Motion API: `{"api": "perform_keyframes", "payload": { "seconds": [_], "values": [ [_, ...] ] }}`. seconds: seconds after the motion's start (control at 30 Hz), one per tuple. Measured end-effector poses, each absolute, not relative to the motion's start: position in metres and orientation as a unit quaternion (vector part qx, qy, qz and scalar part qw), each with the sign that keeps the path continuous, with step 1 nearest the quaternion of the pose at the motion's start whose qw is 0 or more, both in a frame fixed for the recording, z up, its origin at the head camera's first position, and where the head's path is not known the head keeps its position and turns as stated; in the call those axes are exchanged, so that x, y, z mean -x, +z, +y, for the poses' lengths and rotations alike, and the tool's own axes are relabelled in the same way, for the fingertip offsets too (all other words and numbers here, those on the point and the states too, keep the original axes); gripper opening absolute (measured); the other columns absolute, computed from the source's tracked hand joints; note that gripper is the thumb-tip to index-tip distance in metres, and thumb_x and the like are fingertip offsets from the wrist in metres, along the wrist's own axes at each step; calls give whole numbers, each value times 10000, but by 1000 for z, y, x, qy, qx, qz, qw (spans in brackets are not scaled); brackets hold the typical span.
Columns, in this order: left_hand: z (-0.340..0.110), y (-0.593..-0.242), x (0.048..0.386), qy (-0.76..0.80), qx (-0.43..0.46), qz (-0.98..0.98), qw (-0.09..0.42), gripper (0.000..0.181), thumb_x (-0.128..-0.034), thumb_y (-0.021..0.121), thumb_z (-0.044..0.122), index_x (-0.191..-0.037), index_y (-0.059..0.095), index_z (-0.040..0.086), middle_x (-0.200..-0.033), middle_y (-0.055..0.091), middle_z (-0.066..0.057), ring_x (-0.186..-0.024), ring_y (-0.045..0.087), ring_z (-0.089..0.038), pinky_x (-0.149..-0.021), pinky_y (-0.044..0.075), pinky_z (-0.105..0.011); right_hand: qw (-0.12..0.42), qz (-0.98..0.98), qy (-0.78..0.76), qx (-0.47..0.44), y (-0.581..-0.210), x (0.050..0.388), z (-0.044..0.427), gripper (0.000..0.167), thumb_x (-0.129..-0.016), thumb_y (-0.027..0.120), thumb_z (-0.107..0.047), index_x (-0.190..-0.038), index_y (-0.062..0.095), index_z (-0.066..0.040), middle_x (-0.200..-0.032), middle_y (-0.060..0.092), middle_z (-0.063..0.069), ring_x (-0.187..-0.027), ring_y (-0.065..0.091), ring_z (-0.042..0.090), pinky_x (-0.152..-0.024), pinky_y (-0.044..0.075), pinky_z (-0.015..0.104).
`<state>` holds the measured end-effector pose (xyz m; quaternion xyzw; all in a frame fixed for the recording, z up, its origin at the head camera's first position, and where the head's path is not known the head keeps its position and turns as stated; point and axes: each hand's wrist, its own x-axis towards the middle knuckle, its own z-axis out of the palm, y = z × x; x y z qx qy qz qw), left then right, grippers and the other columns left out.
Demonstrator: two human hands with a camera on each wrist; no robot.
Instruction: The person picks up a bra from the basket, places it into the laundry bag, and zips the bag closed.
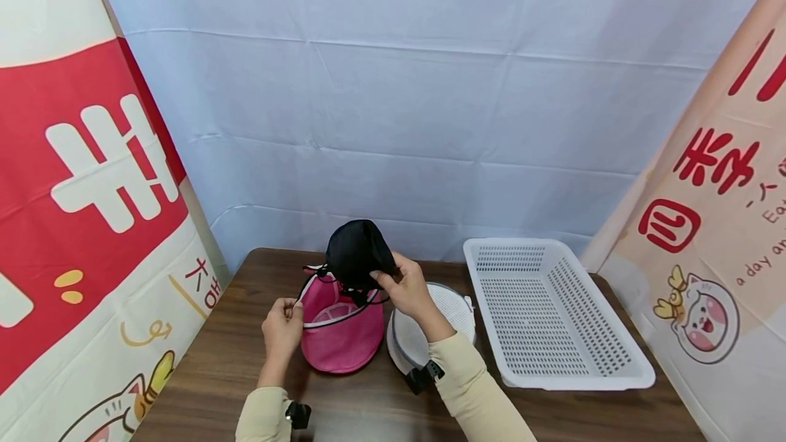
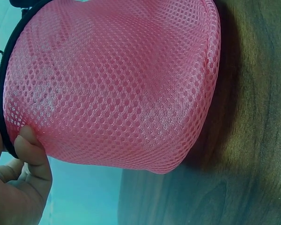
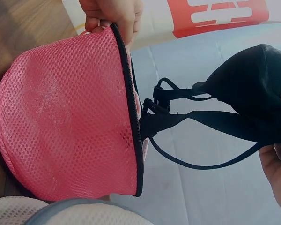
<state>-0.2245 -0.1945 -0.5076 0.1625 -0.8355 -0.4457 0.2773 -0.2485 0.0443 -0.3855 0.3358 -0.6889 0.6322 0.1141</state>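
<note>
A pink mesh bag point(image 1: 344, 344) with a black zipper edge stands on the table, its mouth unzipped. My left hand point(image 1: 283, 329) pinches the rim at its left side; the left wrist view shows thumb and finger on the zipper edge of the pink mesh point(image 2: 112, 89). Above the mouth, my right hand point(image 1: 408, 286) grips a black cloth item point(image 1: 358, 251) with a rounded cup shape. In the right wrist view, straps and thin cords trail from the black item point(image 3: 253, 89) to the bag's mouth, where their ends are partly hidden.
A round white mesh bag with grey trim point(image 1: 451, 305) lies right of the pink bag, partly under my right forearm. Farther right on the wooden table point(image 1: 211, 367) is a white perforated plastic basket point(image 1: 574, 382). Cloth curtains hang behind and at both sides.
</note>
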Motion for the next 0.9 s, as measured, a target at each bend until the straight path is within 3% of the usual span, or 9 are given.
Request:
{"api": "perform_keyframes", "payload": {
  "seconds": [0.43,0.9],
  "values": [
    [-195,-507,224,-447,-160,-836,275,77,-865,603,94,-864,636,24,-632,501,-10,-598,462,-179,-597,366,-342,76,-677,640,-355,-387,244,44,155,-835,589,114,-987,608,86,-951,609,195,-754,578,193,-622,476,279],
    [-193,-506,223,-452,-150,-835,276,74,-863,604,94,-869,633,27,-637,504,-7,-595,461,-167,-596,367,-335,64,-687,633,-350,-385,243,40,97,-838,585,105,-934,597,100,-798,576,200,-641,501,132,-560,417,253]
  ]
}}
